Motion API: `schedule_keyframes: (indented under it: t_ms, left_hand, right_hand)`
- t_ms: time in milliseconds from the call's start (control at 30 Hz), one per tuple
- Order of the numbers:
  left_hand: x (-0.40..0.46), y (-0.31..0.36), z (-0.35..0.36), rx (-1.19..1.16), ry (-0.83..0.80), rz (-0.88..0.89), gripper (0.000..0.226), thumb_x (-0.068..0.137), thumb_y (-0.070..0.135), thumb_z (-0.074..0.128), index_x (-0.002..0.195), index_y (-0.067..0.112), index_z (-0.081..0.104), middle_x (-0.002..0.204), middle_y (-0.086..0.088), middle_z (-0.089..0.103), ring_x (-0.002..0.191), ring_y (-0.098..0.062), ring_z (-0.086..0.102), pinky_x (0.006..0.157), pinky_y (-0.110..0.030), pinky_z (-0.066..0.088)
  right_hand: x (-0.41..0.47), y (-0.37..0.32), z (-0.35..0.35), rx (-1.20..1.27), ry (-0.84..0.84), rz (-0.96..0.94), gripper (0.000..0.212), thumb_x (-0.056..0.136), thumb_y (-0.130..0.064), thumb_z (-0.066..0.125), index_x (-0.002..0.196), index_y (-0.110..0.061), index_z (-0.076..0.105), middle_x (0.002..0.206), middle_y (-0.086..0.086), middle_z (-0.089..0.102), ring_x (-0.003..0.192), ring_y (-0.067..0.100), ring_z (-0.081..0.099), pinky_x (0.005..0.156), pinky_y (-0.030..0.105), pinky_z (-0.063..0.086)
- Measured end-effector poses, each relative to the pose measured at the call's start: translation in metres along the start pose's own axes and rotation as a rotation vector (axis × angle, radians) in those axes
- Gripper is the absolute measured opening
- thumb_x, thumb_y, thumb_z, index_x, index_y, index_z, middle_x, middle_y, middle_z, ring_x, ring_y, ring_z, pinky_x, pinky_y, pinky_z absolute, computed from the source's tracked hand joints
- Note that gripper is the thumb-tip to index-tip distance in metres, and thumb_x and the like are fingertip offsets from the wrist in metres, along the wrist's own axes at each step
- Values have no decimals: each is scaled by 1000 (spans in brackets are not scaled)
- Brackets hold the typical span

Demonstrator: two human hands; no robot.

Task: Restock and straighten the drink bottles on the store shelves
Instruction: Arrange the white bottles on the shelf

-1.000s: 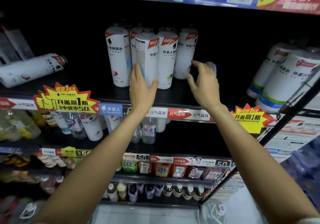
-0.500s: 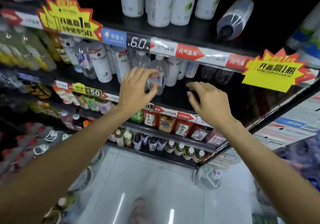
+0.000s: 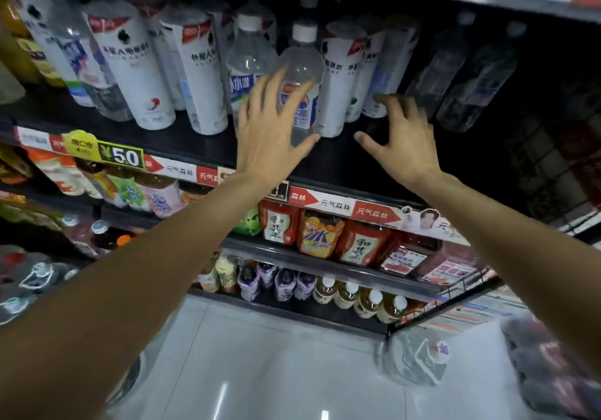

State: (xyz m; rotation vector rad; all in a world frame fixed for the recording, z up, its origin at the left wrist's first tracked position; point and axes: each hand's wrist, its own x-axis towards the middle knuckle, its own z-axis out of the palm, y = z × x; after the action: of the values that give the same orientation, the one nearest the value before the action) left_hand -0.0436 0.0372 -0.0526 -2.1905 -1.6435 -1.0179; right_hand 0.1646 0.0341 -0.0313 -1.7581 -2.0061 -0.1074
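Both hands have come down from the top row to the shelf [image 3: 195, 146] below: the left hand [image 3: 270, 136], fingers spread and not gripping, sits in front of a clear bottle [image 3: 300, 71] with a white cap and blue-and-orange label, contact too blurred to call. Right hand [image 3: 401, 141] hovers loosely curled, holding nothing, beside white-sleeved bottles [image 3: 338, 87] standing upright. A yellow price tag [image 3: 125, 157] reads "5.0", and red strips along the shelf rail [image 3: 335, 203] read "元气森林".
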Motion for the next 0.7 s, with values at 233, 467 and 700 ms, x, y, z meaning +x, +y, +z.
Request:
schedule_keyframes:
  t_ms: [233,467,700]
  left_hand:
    - [-4,43,37,-297,138,129,62,82,18,67,137,10,42,134,-18,44,119,-27,45,89,-36,48]
    - [33,84,91,-275,109,-168,96,80,22,71,151,5,9,154,-30,8,143,-43,16,115,-44,20]
    - [62,85,115,-230,193,-355,98,88,21,65,150,4,-8,156,-27,5,145,-36,14,112,-27,2]
  right_hand:
    - [49,22,16,328,139,-14,67,85,-38,59,143,-14,35,142,13,39,130,31,37,104,39,34]
    - [112,39,15,305,91,-50,74,75,-55,46,138,-15,44,136,10,50,127,31,44,105,49,37]
    - [165,34,21,155,37,-117,83,88,-47,54,153,-20,10,160,8,11,146,34,-3,116,44,-4]
